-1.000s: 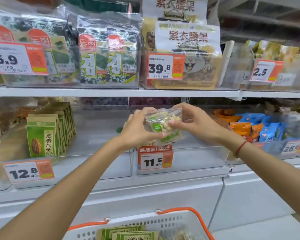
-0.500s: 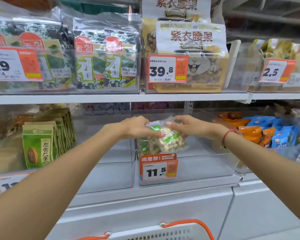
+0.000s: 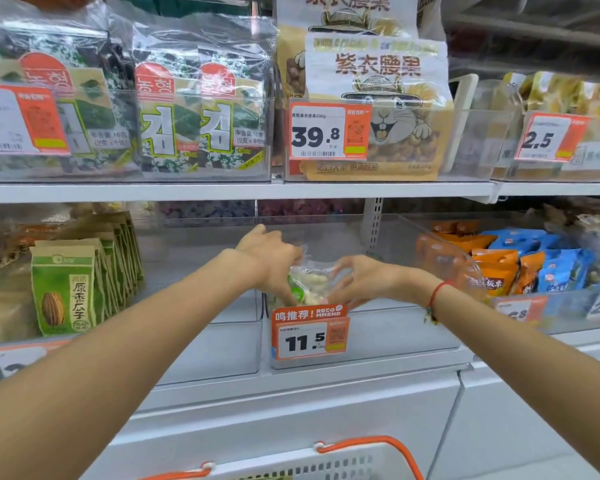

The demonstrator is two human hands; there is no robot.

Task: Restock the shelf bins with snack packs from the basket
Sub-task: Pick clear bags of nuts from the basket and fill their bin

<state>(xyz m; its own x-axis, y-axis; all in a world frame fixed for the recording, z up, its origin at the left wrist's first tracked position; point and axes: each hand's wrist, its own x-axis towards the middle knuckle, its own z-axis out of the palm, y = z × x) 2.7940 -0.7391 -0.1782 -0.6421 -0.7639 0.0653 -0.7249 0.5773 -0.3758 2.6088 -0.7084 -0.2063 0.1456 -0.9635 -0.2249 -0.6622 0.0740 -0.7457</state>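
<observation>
A clear snack pack (image 3: 310,282) of pale nuts with a green label stands inside the clear shelf bin (image 3: 395,337) that carries the 11.5 price tag (image 3: 309,336). My left hand (image 3: 271,261) reaches over the bin's front wall and holds the pack's left side. My right hand (image 3: 364,280) holds the pack's right edge with curled fingers. The pack's lower part is hidden behind the tag. The white basket (image 3: 326,469) with orange handles shows only its rim at the bottom edge.
Left of the bin stands another clear bin (image 3: 215,341) and green seed bags (image 3: 63,289). To the right lie orange and blue packs (image 3: 530,265). The shelf above (image 3: 239,190) holds seaweed packs and cashew bags, close over my hands.
Both hands have lowered the snack pack from in front of the shelf down into the 11.5 bin. The view has moved closer and the basket has dropped mostly out of sight.
</observation>
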